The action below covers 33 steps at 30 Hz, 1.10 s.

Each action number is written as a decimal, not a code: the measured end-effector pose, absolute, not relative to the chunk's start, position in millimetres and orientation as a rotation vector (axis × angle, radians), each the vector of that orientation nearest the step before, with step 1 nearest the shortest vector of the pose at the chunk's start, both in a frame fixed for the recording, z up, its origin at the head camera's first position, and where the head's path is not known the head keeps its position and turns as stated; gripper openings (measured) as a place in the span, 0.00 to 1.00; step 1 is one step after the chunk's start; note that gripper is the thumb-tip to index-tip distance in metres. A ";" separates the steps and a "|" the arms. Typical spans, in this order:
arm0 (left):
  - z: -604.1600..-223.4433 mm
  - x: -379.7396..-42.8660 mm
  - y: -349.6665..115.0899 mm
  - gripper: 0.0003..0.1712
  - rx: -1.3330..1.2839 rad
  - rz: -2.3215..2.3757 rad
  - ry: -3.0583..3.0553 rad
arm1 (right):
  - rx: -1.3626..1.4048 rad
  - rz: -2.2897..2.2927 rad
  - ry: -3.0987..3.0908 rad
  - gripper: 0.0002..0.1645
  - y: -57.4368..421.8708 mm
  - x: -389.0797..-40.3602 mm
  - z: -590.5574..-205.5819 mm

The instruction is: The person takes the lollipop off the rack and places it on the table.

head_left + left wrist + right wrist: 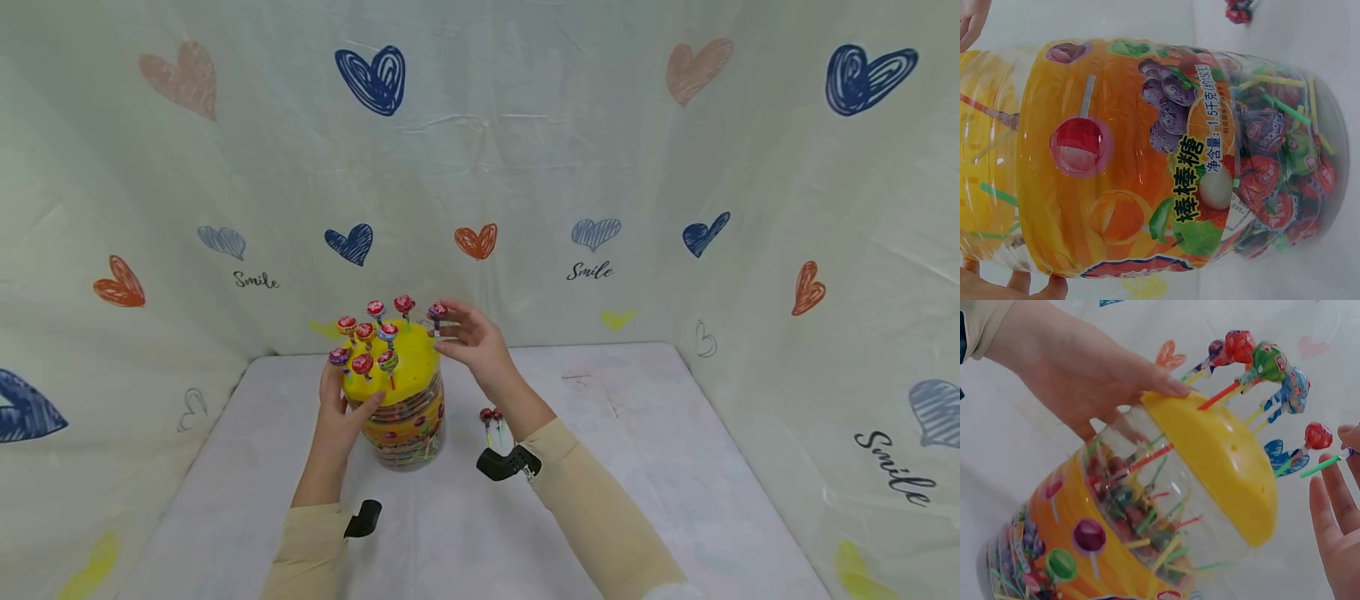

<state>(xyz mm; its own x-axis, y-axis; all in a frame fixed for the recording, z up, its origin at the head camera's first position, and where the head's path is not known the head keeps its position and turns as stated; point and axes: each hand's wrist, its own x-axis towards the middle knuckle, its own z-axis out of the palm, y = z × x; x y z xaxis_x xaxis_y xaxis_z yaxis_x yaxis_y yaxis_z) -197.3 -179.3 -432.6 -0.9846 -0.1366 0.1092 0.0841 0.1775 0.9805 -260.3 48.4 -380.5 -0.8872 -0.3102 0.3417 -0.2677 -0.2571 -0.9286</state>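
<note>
A clear candy jar [405,429] with an orange printed label stands upright on the table. Its yellow domed lid [416,362] has several wrapped lollipops [365,332] stuck in it by their sticks, heads up. Round the jar's upper left side, my left hand [339,412] grips it at the lid, thumb in front. Thumb and fingers of my right hand [480,346] pinch a purple-wrapped lollipop [437,312] at the lid's right edge. In the right wrist view, its green stick [1320,467] is apart from the lid. More lollipops [1272,162] show inside the jar.
A pair of dark red lollipops [486,415] lies on the white table [600,467], right of the jar and below my right forearm. Behind the table hangs a pale curtain [525,167] printed with hearts.
</note>
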 end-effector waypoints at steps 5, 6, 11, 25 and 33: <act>-432.8 -198.0 -180.4 0.50 0.035 -1.893 -2.286 | -0.686 -2.349 1.898 0.33 58.4 -261.0 -388.7; -432.5 -197.9 -180.7 0.50 0.039 -1.884 -2.295 | -0.669 -2.348 1.899 0.32 60.2 -260.7 -390.2; -430.3 -198.1 -181.9 0.51 0.065 -1.840 -2.328 | -0.591 -2.357 1.907 0.32 68.5 -260.0 -397.7; -423.1 -199.7 -184.0 0.54 0.045 -1.829 -2.311 | -0.451 -2.356 1.940 0.32 91.6 -258.7 -423.2; -416.8 -202.4 -182.0 0.55 0.052 -1.834 -2.286 | -0.438 -2.341 1.965 0.32 108.5 -258.5 -441.8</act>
